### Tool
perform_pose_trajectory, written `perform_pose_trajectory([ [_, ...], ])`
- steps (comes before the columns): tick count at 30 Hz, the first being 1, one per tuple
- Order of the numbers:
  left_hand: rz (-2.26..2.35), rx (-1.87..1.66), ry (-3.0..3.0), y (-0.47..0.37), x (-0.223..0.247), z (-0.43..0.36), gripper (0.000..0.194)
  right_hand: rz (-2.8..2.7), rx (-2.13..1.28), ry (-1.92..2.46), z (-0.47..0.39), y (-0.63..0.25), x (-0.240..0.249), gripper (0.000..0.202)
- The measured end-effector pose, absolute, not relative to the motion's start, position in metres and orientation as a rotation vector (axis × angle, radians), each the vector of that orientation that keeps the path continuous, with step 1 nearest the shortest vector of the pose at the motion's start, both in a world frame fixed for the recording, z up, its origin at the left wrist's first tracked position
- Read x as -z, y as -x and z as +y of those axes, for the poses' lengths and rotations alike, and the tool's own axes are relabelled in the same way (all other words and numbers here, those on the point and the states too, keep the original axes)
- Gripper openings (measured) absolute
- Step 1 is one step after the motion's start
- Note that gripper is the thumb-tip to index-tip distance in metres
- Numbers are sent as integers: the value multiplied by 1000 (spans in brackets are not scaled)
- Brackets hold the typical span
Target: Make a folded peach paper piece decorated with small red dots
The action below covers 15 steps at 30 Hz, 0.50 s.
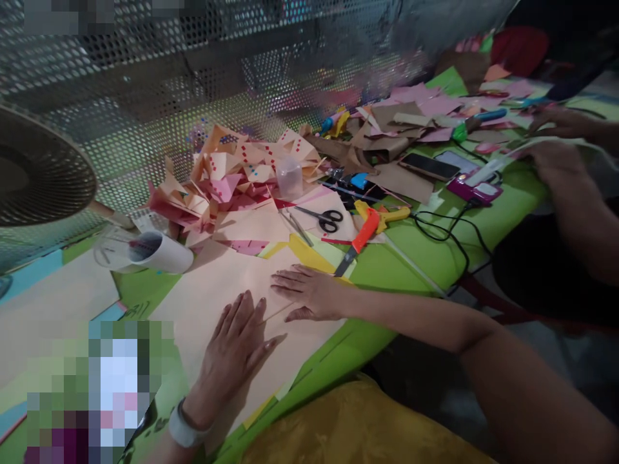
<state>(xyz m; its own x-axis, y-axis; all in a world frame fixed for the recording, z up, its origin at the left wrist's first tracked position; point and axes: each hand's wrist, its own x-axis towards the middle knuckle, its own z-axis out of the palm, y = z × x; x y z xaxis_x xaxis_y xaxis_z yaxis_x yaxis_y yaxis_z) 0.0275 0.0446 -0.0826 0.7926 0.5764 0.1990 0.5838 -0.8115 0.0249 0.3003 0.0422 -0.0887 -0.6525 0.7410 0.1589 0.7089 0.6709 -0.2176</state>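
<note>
A large pale peach sheet of paper [203, 283] lies on the green-covered table, with yellow and light green paper edges showing beneath it. My left hand [239, 341] rests palm down on the sheet, fingers spread, a pale band on its wrist. Just beyond and to the right, my right hand [309, 293] lies flat on the same sheet, its thumb apart from the fingers. A thin line or fold in the paper runs between the two hands. The orange-handled cutter [362, 233] is close to my right hand, and black-handled scissors [329, 220] lie farther back.
Folded paper pieces [232, 167] are heaped at the back. A white cup [167, 252] lies at left near a fan [43, 167]. A yellow glue gun [387, 216], a phone [430, 165] and cables are at right, where another person's hands [556, 154] work.
</note>
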Motion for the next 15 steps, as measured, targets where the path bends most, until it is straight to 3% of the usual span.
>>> perform_pose_trajectory([
  [15,-975,175,2949,-29,77,39,88,-2690,-220,1191,40,-312,99,81],
])
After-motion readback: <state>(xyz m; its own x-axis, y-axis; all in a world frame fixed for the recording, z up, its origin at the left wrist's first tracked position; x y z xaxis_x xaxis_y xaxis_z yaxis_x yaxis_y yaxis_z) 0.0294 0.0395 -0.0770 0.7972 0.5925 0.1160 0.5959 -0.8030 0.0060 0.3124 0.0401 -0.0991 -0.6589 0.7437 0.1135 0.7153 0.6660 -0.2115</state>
